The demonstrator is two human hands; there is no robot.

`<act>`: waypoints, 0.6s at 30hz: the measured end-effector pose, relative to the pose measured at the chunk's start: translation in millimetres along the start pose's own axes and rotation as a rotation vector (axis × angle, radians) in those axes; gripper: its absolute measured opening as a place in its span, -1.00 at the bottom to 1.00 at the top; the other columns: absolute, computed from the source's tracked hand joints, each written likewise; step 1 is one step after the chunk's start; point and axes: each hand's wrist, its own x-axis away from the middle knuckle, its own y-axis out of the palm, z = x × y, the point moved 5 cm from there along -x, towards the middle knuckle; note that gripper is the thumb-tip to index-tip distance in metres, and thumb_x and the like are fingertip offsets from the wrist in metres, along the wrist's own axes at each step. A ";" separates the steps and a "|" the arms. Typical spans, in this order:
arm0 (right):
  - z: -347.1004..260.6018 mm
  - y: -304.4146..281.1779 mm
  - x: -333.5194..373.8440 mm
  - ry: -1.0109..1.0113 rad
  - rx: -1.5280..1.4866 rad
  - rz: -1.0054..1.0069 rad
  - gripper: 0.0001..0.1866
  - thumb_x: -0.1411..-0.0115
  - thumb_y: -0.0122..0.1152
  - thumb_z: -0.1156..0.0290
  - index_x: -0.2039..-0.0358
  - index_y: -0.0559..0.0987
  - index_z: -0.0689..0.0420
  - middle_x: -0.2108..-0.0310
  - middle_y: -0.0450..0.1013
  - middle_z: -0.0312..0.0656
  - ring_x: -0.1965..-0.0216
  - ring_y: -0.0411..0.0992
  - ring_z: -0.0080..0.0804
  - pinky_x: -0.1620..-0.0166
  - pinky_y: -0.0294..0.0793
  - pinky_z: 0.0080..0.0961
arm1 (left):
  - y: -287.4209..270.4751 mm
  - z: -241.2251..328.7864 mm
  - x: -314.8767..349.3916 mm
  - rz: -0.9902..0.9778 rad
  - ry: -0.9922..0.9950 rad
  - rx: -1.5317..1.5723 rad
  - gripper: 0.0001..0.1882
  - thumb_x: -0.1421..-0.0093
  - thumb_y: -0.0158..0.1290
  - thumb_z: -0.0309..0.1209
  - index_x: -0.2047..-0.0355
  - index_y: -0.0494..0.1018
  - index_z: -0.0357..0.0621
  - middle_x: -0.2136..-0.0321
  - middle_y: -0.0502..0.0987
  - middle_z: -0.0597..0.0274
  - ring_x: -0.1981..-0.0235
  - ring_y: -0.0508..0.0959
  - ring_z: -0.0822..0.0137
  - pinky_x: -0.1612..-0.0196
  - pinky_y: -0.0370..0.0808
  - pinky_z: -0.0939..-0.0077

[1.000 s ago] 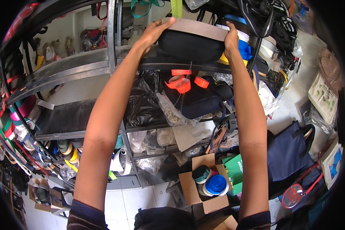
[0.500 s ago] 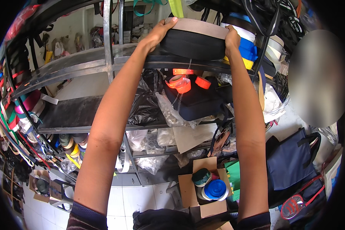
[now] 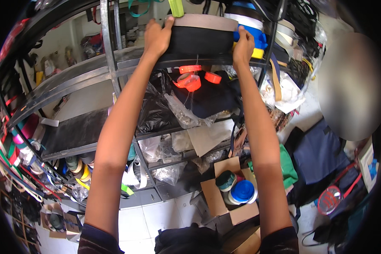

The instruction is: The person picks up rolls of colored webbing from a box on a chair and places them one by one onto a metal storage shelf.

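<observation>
Your left hand (image 3: 158, 39) is partly open, its thumb right by the left edge of the grey-brown roll (image 3: 205, 22). Your right hand (image 3: 244, 45) is loosely open by the other edge. I can't tell if either touches. The roll sits on a black roll (image 3: 201, 41), up on the shelf (image 3: 129, 64).

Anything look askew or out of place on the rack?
Slightly: on the dark bundle below the black roll, one orange roll has a loose end sticking out, so it looks partly unwound. A lime-green strip juts out near the grey drawer.
</observation>
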 end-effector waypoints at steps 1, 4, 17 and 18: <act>-22.0 -19.1 36.1 -0.008 -0.048 -0.003 -0.47 -0.18 0.22 0.11 0.04 0.51 0.32 0.10 0.44 0.04 0.09 0.41 -0.14 -0.06 0.32 -0.31 | -13.0 4.1 17.1 0.139 0.102 -0.094 -0.26 -0.25 -0.03 0.09 -0.15 0.29 -0.36 -0.06 0.41 -0.14 -0.08 0.42 -0.03 -0.17 0.28 0.25; -24.3 -96.6 114.5 -0.204 -0.284 -0.012 -0.85 -0.25 0.07 0.53 0.47 0.35 0.20 0.40 0.41 -0.20 0.37 0.35 -0.48 0.24 0.35 -0.56 | -7.1 29.7 124.4 0.252 0.331 0.272 -0.64 -0.27 0.05 -0.27 0.07 0.42 -0.30 0.21 0.53 0.04 0.15 0.51 0.17 -0.02 0.38 0.34; -16.6 -538.0 706.8 1.170 1.155 -0.383 -0.75 -0.10 0.16 0.27 0.29 0.64 0.13 0.49 0.58 -0.12 0.47 0.58 -0.37 0.29 0.54 -0.35 | 4.5 -57.7 822.0 -2.235 -0.001 0.597 -0.80 -0.17 0.10 -0.44 0.19 0.52 -0.21 0.33 0.62 0.12 0.27 0.61 0.35 0.21 0.50 0.44; -36.1 -549.4 722.1 1.332 1.111 -0.337 -0.72 -0.11 0.11 0.23 0.28 0.64 0.11 0.39 0.57 -0.03 0.31 0.55 -0.16 0.18 0.51 -0.24 | -11.0 -61.4 846.4 -2.336 0.129 0.556 -0.78 -0.17 0.12 -0.39 0.20 0.53 -0.21 0.33 0.63 0.09 0.25 0.62 0.30 0.19 0.51 0.42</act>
